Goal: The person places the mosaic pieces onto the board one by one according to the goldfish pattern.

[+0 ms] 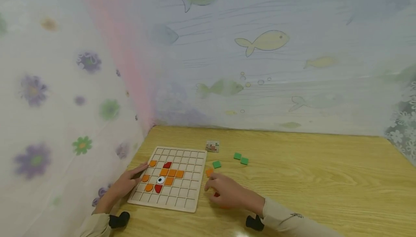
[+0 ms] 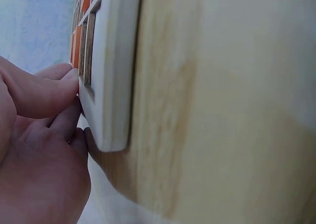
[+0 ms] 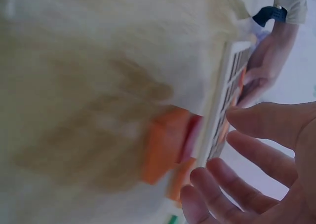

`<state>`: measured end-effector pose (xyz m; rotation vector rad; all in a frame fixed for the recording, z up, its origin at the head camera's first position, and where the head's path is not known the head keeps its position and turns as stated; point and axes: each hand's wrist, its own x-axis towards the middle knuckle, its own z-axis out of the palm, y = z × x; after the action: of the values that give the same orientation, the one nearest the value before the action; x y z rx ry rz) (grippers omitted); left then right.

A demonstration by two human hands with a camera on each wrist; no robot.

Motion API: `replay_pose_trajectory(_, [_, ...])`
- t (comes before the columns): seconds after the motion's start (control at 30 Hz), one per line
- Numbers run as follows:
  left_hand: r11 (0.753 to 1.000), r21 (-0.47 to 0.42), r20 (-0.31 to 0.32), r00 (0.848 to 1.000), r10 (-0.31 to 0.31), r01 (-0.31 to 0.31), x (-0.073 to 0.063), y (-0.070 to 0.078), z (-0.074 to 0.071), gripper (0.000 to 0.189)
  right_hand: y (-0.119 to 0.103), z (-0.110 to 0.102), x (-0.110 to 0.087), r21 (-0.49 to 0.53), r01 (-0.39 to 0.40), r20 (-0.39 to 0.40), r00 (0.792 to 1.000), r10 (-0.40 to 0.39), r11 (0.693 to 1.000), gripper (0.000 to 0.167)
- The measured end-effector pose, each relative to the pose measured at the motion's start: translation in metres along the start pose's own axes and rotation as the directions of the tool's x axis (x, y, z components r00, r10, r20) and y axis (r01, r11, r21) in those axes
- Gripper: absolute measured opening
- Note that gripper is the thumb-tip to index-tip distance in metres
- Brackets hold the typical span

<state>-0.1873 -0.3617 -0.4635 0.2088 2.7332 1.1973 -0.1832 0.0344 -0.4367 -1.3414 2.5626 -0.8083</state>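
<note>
My left hand (image 1: pixel 123 186) rests along the left side of a wooden grid board (image 1: pixel 195 179), its thumb and fingertips at the edge. Orange squares (image 1: pixel 172 173), orange rounded pieces (image 1: pixel 146 178), red pieces (image 1: pixel 167 165) and a white eye disc (image 1: pixel 160 180) lie in the board's cells. Just right of the board, my right hand (image 1: pixel 227 192) hovers low over loose pieces with thumb and fingers apart, holding nothing. Beneath it in the right wrist view are a large orange piece (image 3: pixel 165 145), a red piece (image 3: pixel 192 137) and another orange piece (image 3: pixel 180 180).
Green squares (image 1: pixel 244 161) lie on the wood-grain table (image 1: pixel 308 172) beyond my right hand. A small picture card (image 1: pixel 212 146) sits by the board's far right corner. Printed curtains border the table at the left and back.
</note>
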Motion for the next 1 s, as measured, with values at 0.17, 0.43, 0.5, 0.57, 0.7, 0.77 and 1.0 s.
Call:
replay_pose_trajectory(0.17, [1.0, 0.005, -0.004, 1.0, -0.007, 0.007, -0.001, 0.002, 0.0, 0.055, 0.003, 0.001, -0.022, 0.043, -0.029, -0.041, 0.999, 0.031, 0.999, 0.016])
replay_pose_trajectory(0.43, [1.0, 0.005, -0.006, 1.0, -0.004, 0.005, -0.001, 0.004, 0.0, 0.055, 0.007, 0.004, -0.05, 0.024, -0.107, -0.109, 0.988, 0.109, 0.994, 0.016])
replay_pose_trajectory(0.5, [1.0, -0.005, -0.003, 1.0, -0.007, 0.007, -0.002, 0.003, 0.0, 0.056, 0.007, 0.005, -0.055, 0.064, -0.121, -0.116, 0.985, 0.128, 0.991, 0.012])
replay_pose_trajectory(0.57, [1.0, -0.005, 0.002, 1.0, -0.006, 0.006, -0.002, 0.002, 0.0, 0.056, 0.007, 0.006, -0.059, 0.13, -0.124, -0.119, 0.983, 0.14, 0.984, 0.01])
replay_pose_trajectory(0.7, [1.0, 0.002, 0.001, 1.0, -0.007, 0.007, -0.003, 0.002, -0.001, 0.056, 0.006, 0.007, -0.063, 0.228, -0.118, -0.124, 0.981, 0.149, 0.967, 0.011])
replay_pose_trajectory(0.77, [1.0, 0.009, 0.001, 1.0, -0.005, 0.005, -0.003, 0.002, -0.001, 0.056, 0.005, 0.007, -0.063, 0.235, -0.124, -0.12, 0.981, 0.155, 0.964, 0.01])
replay_pose_trajectory(1.0, [1.0, 0.003, 0.003, 1.0, -0.004, 0.004, -0.002, 0.005, 0.0, 0.055, 0.0, 0.006, -0.058, 0.227, -0.179, -0.103, 0.973, 0.207, 0.957, 0.009])
